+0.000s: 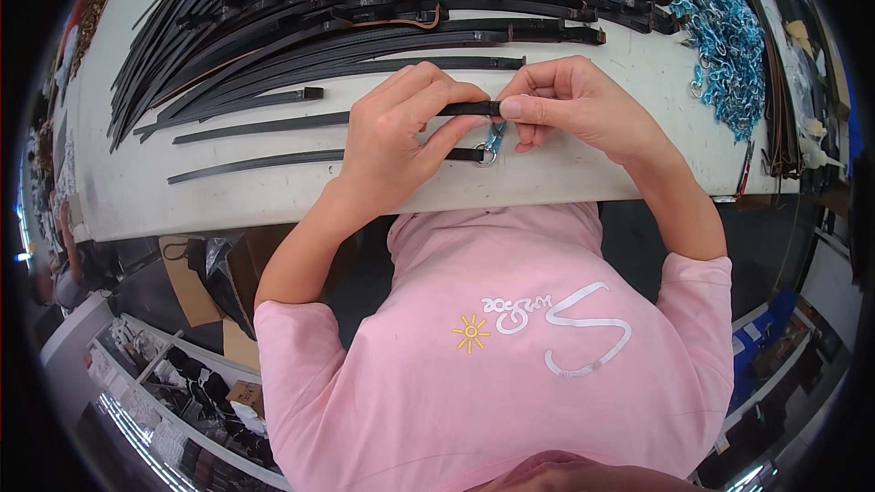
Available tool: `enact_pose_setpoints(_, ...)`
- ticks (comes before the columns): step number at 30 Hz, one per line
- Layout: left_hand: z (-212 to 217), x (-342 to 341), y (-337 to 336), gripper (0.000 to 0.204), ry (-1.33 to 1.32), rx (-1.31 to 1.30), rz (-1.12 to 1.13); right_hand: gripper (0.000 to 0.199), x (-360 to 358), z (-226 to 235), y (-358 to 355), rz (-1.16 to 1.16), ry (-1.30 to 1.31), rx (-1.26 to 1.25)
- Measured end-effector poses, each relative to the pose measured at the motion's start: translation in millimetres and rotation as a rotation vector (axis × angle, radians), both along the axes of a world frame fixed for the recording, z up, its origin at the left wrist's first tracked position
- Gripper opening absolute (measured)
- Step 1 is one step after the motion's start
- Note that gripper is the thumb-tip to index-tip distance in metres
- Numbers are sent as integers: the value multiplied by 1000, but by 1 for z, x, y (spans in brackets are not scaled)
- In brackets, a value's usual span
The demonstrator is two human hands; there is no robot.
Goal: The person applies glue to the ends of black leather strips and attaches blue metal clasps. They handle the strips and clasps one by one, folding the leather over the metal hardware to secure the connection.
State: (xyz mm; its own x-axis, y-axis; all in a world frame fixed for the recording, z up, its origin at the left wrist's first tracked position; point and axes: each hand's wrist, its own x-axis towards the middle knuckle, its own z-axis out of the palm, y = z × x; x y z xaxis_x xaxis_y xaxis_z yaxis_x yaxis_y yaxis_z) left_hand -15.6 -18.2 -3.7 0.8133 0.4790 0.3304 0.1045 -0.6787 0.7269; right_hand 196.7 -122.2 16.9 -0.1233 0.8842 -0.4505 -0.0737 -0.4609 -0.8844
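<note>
My left hand and my right hand meet over the near part of a white table. Both pinch the end of a long black strap that runs off to the left. The right thumb and forefinger grip the strap tip. A blue metal clip with a silver ring hangs below the fingers, touching the end of a second black strap lying nearer to me.
A large spread of black straps covers the far side of the table. A heap of blue metal clips lies at the far right. Shelves with small goods show below left, under the table edge.
</note>
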Motion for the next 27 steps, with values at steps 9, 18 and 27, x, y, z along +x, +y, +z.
enact_pose_setpoints(9,-3,2,-3,18,-40,-80,39,25,0,-3,1,-9,9,0)
enact_pose_setpoints(18,-3,2,-5,19,-57,-129,41,24,-3,-3,0,-28,-10,12)
enact_pose_setpoints(27,1,0,-9,19,-26,-92,37,26,-8,-3,-2,-34,-61,46)
